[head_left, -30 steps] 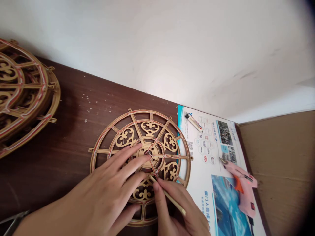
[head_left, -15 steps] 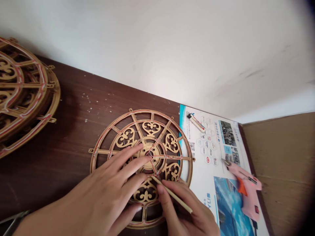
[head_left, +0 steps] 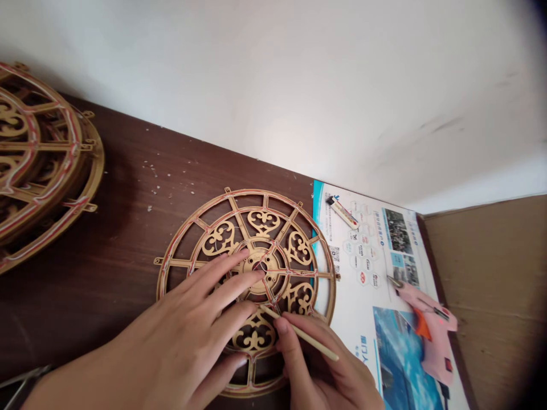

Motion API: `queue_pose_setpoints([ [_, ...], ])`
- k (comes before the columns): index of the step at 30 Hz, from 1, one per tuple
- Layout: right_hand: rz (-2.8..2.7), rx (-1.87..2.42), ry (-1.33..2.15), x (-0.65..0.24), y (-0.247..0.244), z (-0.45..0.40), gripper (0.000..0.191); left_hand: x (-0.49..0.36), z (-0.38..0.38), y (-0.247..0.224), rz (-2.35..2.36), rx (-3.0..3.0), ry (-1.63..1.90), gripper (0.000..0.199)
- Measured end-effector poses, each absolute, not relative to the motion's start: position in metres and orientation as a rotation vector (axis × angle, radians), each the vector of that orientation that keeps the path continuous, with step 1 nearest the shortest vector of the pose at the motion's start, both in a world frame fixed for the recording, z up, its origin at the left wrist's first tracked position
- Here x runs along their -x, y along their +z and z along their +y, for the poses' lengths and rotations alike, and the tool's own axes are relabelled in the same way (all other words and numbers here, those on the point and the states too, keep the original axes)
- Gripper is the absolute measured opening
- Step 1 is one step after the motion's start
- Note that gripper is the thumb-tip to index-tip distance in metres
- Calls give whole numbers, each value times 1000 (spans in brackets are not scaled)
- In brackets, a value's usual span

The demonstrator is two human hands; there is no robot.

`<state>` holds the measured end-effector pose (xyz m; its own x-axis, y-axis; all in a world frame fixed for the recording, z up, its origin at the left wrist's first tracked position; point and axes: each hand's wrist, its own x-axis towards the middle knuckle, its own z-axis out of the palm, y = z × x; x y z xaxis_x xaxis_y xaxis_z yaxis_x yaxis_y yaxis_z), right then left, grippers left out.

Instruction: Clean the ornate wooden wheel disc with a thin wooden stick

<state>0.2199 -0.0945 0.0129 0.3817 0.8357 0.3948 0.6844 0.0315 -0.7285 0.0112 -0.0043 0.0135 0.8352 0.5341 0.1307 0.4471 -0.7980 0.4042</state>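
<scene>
A round golden openwork frame (head_left: 262, 234) with scroll ornaments lies flat on the table, red and white wires running along its rings and spokes. Across its lower left rests my left hand (head_left: 183, 330), palm down with the fingers spread, the fingertips near the hub. My right hand (head_left: 325, 364) pinches a thin pale stick (head_left: 314, 340) between thumb and fingers. The stick's tip touches or nearly touches the wiring on the inner ring, just below the hub and beside my left fingers. My left hand hides part of the frame.
Similar wired frames (head_left: 72, 154) are stacked at the left. On a printed sheet (head_left: 342, 307) at the right lie a pink glue gun (head_left: 431, 330) and a small lighter (head_left: 342, 213). White crumbs dot the dark table (head_left: 128, 239). A wall and cardboard (head_left: 491, 273) stand behind.
The stick in my right hand has shifted slightly and its rear end has swung a little up and right. My left hand and the frame have stayed put.
</scene>
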Motion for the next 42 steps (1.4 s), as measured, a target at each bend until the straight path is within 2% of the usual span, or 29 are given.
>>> queue_pose_setpoints([
  [16,-1393,1711,146,-220,11,-95,13,-11,4,12,663,-2663,368,63],
  [42,-1351,1757,143,-217,10,-98,10,-11,0,15,694,-2756,314,57],
])
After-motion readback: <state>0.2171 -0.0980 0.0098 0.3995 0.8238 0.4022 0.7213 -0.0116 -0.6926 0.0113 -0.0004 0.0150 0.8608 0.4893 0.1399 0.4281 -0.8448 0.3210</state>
